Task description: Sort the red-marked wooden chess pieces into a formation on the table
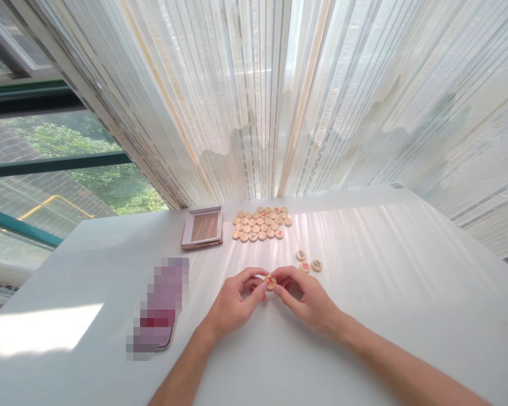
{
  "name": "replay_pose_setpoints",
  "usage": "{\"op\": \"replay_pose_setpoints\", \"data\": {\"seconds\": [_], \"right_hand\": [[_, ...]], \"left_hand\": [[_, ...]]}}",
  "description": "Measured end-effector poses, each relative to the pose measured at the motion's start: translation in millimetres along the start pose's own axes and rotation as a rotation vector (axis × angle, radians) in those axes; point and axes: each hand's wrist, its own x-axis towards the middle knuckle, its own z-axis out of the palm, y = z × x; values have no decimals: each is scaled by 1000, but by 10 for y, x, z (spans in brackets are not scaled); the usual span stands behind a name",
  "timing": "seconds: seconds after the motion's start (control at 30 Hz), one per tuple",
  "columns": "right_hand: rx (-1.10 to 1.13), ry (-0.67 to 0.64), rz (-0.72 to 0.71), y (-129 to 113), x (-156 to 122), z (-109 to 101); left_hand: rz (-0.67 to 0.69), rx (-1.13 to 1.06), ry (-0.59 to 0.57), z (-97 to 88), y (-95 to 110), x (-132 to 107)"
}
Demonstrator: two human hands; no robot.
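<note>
Between my two hands is a round wooden Chinese chess piece with a red character facing me. My left hand pinches its left edge with thumb and fingers, and my right hand grips its right edge the same way. Just beyond my right hand lie three loose pieces: one with a dark character, one with a red character and another dark-marked piece. Farther off, a group of several pieces lies in close rows, mostly with blank faces up and a few showing characters.
An open shallow box stands left of the grouped pieces. A pixelated phone-like object lies on the white table to my left. Striped sheer curtains hang along the table's far edge, beside a window.
</note>
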Motion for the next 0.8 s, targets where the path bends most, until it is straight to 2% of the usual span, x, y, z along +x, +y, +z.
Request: {"op": "replay_pose_setpoints", "data": {"seconds": [0.8], "right_hand": [[-61,-84,-16,-22,-10,-12]], "left_hand": [[-36,4,23,44,-39,10]]}}
